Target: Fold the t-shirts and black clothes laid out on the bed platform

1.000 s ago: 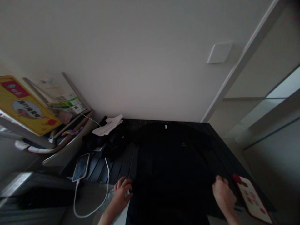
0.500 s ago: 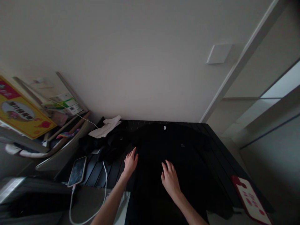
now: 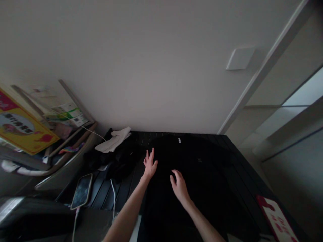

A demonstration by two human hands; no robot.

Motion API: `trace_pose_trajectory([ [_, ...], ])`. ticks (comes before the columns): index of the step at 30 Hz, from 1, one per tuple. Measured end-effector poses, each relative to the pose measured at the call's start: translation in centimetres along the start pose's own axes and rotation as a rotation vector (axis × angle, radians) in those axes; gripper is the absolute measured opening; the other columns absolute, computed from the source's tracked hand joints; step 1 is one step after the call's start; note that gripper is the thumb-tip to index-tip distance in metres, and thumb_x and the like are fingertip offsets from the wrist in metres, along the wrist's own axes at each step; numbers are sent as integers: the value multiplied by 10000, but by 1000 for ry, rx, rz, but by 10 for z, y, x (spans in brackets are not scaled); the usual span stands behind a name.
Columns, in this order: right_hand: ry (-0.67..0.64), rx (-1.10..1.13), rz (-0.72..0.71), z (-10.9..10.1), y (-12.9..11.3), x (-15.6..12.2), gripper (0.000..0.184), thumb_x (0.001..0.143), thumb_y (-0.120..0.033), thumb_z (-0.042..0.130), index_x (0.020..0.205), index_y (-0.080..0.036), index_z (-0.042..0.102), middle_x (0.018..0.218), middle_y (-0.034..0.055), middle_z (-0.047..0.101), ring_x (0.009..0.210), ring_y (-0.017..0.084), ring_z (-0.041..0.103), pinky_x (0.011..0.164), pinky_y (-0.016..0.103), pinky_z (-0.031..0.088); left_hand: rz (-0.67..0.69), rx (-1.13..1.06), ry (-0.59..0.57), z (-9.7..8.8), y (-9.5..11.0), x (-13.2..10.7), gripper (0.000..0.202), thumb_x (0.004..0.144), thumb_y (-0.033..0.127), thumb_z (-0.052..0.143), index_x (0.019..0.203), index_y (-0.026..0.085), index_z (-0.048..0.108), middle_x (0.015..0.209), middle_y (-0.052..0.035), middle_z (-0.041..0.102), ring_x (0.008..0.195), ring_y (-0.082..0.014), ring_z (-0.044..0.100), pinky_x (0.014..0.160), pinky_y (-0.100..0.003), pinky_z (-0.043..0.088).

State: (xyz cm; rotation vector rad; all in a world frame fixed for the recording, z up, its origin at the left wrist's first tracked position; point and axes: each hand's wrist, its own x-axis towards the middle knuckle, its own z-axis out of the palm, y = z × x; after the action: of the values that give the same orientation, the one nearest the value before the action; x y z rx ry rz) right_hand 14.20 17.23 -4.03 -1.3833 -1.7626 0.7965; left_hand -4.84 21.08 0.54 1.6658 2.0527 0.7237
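A black garment [image 3: 199, 174] lies spread flat over a dark slatted table [image 3: 238, 158], its small white neck label [image 3: 179, 140] at the far end. My left hand [image 3: 150, 164] rests flat on the garment's upper left part, fingers spread and open. My right hand [image 3: 179, 186] lies flat on the middle of the garment, fingers stretched forward, holding nothing. Both forearms reach in from the bottom edge.
A pile of dark clothes with a white cloth [image 3: 113, 141] on top sits at the table's far left. A phone [image 3: 81, 191] on a white cable [image 3: 112, 195] lies at the left. A red-and-white card [image 3: 277, 216] lies at the right edge. Cluttered shelves with a yellow box [image 3: 22, 124] stand left.
Both hands left the garment's near edges and slid up onto it. The right hand moved left to the middle, the left hand moved farther up toward the collar.
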Motion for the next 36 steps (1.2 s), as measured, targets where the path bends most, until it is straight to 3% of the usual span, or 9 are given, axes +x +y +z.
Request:
trace_pose_trajectory([
  [4,31,-10,60,-11,8,56,458,940,-424,300,1219,-127,510,1204,175,604,1092,241,600,941,399,481,304,60,-243,15,32,-1,738,778,139,418,1481,298,257,1525,16,337,1459,-219,-27,1136,-532,57],
  [7,5,-70,91,-10,14,87,509,890,-439,419,1284,-117,454,1263,184,564,1149,264,567,962,407,459,438,91,-467,32,41,-11,639,737,132,465,1332,362,498,1457,41,445,1450,-274,84,1114,-596,97],
  [9,-36,-125,110,-5,18,97,596,809,-409,552,1316,-123,427,1286,178,549,1198,288,531,983,417,437,467,101,-488,41,38,-23,561,733,123,478,1220,377,593,1419,52,486,1429,-284,169,1107,-593,139],
  [12,-94,-213,159,5,22,102,724,704,-329,661,1336,-87,404,1292,211,532,1227,329,497,984,437,420,375,120,-321,47,25,-44,559,747,76,455,1231,326,581,1380,16,520,1386,-242,268,1107,-504,220],
  [16,-117,-312,229,15,26,100,741,681,-277,684,1347,-119,401,1330,236,486,1236,380,457,956,516,398,118,236,-127,44,5,-66,598,781,80,448,1361,227,450,1432,-66,444,1336,-247,336,1078,-446,290],
  [22,-108,-265,224,15,28,116,214,832,-179,512,1008,-207,631,1200,122,576,1133,265,532,944,413,417,-48,385,-165,38,-8,-85,519,831,138,439,1350,141,448,1334,-117,505,1182,-267,478,986,-400,381],
  [25,-53,-182,258,10,31,139,222,918,-197,435,1046,-175,615,1068,108,617,1010,212,592,898,378,457,-63,419,-169,38,-7,-94,442,822,114,424,1251,136,530,1235,-107,554,1106,-252,514,940,-366,409],
  [31,63,-5,303,-11,36,198,364,898,-396,569,1196,-187,549,1202,71,578,1001,195,594,846,417,519,-128,449,-156,39,-7,-114,331,819,101,387,1064,153,604,1161,-101,577,1053,-241,537,903,-346,426],
  [36,105,68,318,-32,40,241,363,900,-388,566,1200,-185,547,1204,74,576,1008,199,593,849,419,518,-226,385,-212,39,-6,-135,402,812,69,359,1145,201,543,1166,-79,587,1005,-182,602,816,-250,461],
])
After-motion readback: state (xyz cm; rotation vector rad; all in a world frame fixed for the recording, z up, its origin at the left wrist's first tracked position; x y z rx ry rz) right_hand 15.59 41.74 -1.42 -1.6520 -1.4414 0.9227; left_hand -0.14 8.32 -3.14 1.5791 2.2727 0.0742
